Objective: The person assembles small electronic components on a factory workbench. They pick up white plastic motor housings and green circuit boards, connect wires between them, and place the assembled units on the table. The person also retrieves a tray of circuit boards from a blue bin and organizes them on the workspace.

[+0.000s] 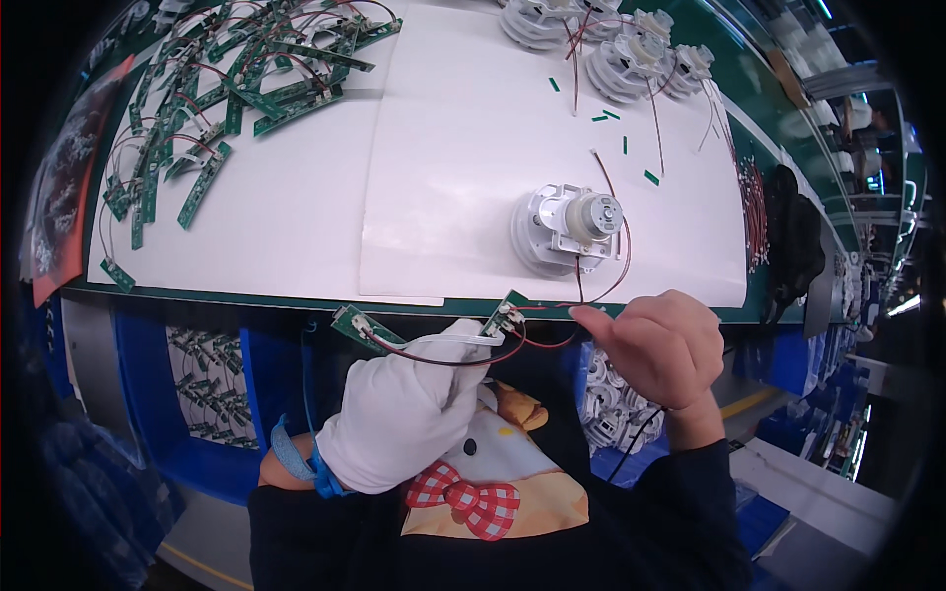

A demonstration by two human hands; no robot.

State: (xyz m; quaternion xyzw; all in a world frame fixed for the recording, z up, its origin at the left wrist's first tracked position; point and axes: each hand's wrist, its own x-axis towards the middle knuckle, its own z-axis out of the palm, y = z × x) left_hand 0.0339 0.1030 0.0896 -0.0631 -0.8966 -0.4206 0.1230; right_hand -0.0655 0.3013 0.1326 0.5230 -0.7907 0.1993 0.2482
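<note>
My left hand (409, 409), in a white glove with a blue strap at the wrist, grips a small green circuit board (504, 313) by the table's front edge. A white cable and dark wires join it to a second board (357, 328), which sticks out to the left of the glove. My bare right hand (658, 343) is closed, thumb and finger pinching a thin red wire (552, 308) that runs to the board. Beyond it, a white round motor unit (570, 231) with a silver motor on top stands on the table, its own red and black wires trailing toward my right hand.
Many wired circuit boards (236, 89) lie heaped at the back left. Several white motor units (631, 59) stand at the far right, with small green strips (611, 115) before them. Red wires (754, 212) line the right edge. Blue bins (251, 384) sit below the table.
</note>
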